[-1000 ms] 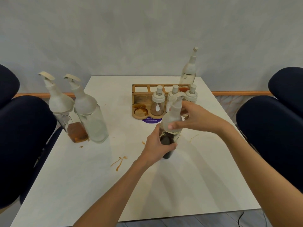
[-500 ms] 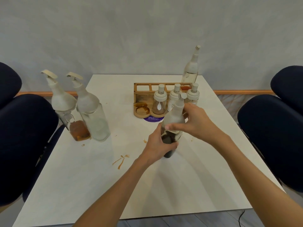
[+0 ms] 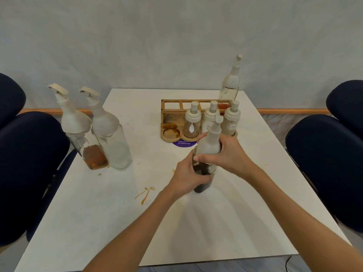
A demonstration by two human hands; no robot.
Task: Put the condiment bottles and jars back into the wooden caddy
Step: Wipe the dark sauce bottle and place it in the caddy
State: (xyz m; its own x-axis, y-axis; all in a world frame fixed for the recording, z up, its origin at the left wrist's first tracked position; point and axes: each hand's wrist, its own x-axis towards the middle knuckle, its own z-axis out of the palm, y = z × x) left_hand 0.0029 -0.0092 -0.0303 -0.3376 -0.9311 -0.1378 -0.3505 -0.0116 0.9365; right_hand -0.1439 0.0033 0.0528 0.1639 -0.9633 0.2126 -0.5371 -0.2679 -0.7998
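A dark sauce bottle (image 3: 208,146) with a white frosted top stands on the table in front of the wooden caddy (image 3: 170,114). My left hand (image 3: 188,176) grips its dark lower body. My right hand (image 3: 225,154) grips its white upper part. Three small white-capped jars (image 3: 192,122) sit in the caddy's front row; its leftmost round slot (image 3: 171,132) is empty. Two tall pump bottles stand at the left: one with amber liquid (image 3: 78,130), one clear (image 3: 110,134). A tall clear bottle (image 3: 231,81) stands behind the caddy's right end.
White table (image 3: 98,213) with brown sauce smears (image 3: 145,194) left of my hands. A purple sticker (image 3: 183,143) lies under the caddy's front. Dark blue chairs stand at the left (image 3: 29,163) and right (image 3: 324,154). A grey wall is behind.
The bottle's white top has turned slightly under my right hand. Both hands stay on the bottle at the same spot on the table.
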